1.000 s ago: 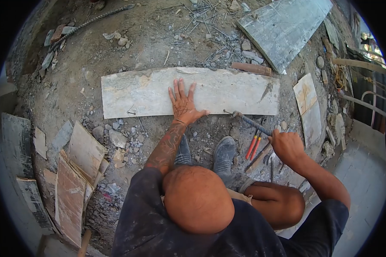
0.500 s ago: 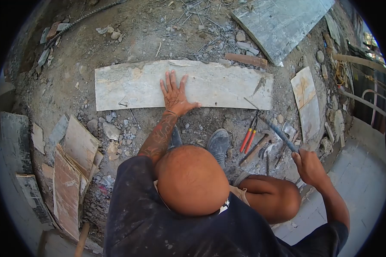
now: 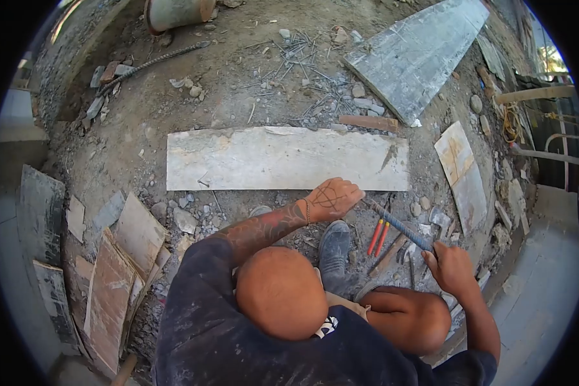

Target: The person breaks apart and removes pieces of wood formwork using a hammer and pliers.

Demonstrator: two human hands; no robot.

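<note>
My right hand [image 3: 453, 269] is closed around the lower end of a long grey metal bar [image 3: 402, 226], which slants up to the left. At its other end my left hand [image 3: 333, 197] is closed, fingers curled over the bar's thin tip and hiding it. Just beyond my left hand lies a pale, flat board [image 3: 283, 157] on the dirt, its near edge close to the knuckles. A bent nail [image 3: 204, 183] sticks out near the board's lower left corner. Below the bar lie red-handled pliers [image 3: 378, 237] and a wooden handle [image 3: 387, 257].
Loose nails [image 3: 296, 61] are scattered beyond the board. A larger grey panel [image 3: 424, 61] lies at the upper right, a narrow plank [image 3: 462, 177] below it. Broken sheets [image 3: 112, 289] lean in a pile at left. A rebar piece [image 3: 154, 64] and a bucket-like cylinder [image 3: 177, 14] lie farther off.
My left hand has left the board, moved right and closed on the bar's tip. My right hand has lowered slightly with the bar. The view has shifted, showing the cylinder at the top.
</note>
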